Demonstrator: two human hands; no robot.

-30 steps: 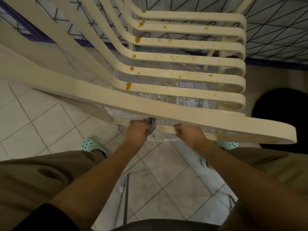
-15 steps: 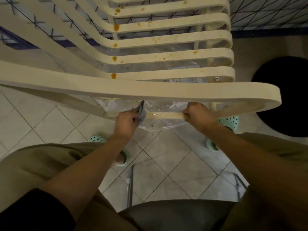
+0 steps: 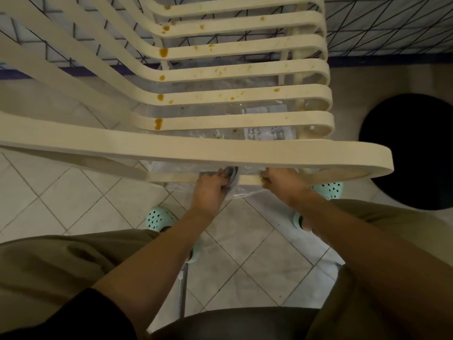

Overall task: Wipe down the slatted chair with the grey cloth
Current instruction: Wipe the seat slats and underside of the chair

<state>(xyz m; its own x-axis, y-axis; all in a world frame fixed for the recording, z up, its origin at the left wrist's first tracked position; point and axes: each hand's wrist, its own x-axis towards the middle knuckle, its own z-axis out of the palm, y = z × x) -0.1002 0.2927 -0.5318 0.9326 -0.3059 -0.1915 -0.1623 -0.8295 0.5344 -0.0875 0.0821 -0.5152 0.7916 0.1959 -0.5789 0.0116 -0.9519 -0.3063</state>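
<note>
Where the left hand (image 3: 210, 188) curls at frame centre, grey cloth (image 3: 231, 173) sits bunched in its grip against the low rail (image 3: 176, 177) of the slatted chair (image 3: 220, 153); right hand (image 3: 282, 184) clasps that rail just beside. Orange-stained slats (image 3: 245, 95) above; tiled floor (image 3: 73, 207) below.

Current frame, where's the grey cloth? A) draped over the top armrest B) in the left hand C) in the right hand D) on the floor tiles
B: the grey cloth is bunched in the left hand against the chair's lower rail; the right hand grips that rail bare.
</note>
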